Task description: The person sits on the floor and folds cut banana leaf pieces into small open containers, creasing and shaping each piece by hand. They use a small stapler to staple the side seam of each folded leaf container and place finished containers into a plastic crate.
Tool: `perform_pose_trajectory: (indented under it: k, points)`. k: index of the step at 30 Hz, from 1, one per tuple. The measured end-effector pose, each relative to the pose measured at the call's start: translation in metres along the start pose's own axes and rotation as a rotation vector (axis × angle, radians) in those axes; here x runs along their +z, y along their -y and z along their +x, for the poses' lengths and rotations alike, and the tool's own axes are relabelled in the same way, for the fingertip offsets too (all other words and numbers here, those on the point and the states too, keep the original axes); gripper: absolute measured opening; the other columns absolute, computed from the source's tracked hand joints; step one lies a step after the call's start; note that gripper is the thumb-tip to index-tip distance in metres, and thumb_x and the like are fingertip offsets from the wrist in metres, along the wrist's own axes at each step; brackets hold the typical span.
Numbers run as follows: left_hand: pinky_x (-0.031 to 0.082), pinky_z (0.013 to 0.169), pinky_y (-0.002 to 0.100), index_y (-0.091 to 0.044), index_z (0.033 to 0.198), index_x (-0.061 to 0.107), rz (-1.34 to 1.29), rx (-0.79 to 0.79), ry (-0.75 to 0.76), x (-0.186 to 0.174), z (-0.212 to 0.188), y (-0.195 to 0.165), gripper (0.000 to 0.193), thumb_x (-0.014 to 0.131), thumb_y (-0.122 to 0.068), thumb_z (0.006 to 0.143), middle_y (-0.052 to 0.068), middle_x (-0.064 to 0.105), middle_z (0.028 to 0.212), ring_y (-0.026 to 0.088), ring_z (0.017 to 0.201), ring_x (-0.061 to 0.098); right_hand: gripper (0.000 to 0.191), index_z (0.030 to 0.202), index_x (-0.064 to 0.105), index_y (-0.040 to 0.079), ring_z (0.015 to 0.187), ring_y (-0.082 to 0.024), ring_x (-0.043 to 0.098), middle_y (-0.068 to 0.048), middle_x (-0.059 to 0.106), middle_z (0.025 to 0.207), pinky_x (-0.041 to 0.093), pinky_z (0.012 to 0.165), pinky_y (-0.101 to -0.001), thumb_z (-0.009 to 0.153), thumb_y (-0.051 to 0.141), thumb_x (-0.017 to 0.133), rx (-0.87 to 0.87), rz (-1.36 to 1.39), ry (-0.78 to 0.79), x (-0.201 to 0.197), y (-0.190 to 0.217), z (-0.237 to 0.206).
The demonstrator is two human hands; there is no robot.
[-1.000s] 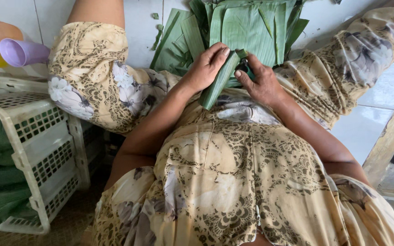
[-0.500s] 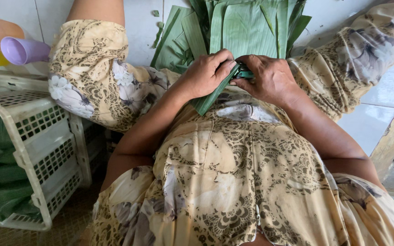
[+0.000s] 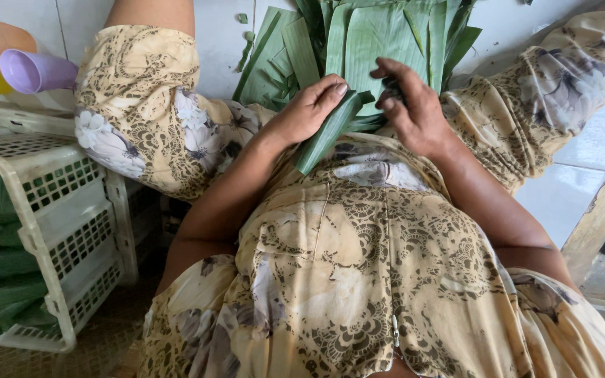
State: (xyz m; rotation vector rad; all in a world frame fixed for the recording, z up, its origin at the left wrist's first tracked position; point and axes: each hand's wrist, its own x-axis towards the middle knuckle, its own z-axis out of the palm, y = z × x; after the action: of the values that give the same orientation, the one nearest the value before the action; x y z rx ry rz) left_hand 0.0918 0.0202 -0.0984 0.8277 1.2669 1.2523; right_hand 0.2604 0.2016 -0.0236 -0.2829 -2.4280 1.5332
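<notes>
A yellow-brown floral patterned garment (image 3: 330,280) fills most of the view, draped over the seated person's lap and both raised knees. To the left stands a white plastic slatted crate (image 3: 57,217) with dark green leaves stacked inside it. Ahead, between the knees, a pile of flat green banana leaf sheets (image 3: 379,35) lies spread on the pale tiled floor (image 3: 568,189), their pointed strips fanning outward. At the upper left a lilac plastic cup (image 3: 33,70) lies on its side near the crate's rim.

The left hand (image 3: 309,108) is closed around a folded green banana leaf strip (image 3: 327,133), fingers wrapped over its upper part while the strip slants down toward the lap. The right hand (image 3: 411,105) sits just beside it, fingers bent and pinching the leaf's upper end against the pile. The two hands are nearly touching over the lap's front edge.
</notes>
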Motion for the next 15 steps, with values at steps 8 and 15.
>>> perform_pose_trajectory:
  k: [8,15]
  points:
    - [0.061,0.098,0.044,-0.009,0.154,0.029,-0.616,-0.074,0.292,-0.008,0.002,-0.033,0.063,0.046,-0.047,0.107,0.019,0.058,0.137,0.029,0.124,0.065,0.052,0.152,0.049,0.002,0.099,-0.013,0.068,-0.008,0.072,0.108,0.058,0.089,-0.0273,0.106,-0.005,0.073,0.179,0.119,-0.142,0.007,-0.014,-0.003]
    - [0.048,0.126,0.045,0.002,0.158,0.030,-0.694,0.127,-0.004,-0.013,-0.011,-0.061,0.089,0.069,-0.051,0.098,0.020,0.055,0.154,0.029,0.145,0.057,0.057,0.152,0.049,0.003,0.085,-0.010,0.066,-0.003,0.066,0.100,0.056,0.075,-0.0255,0.099,-0.006,0.068,0.371,0.184,-0.096,-0.004,-0.003,-0.014]
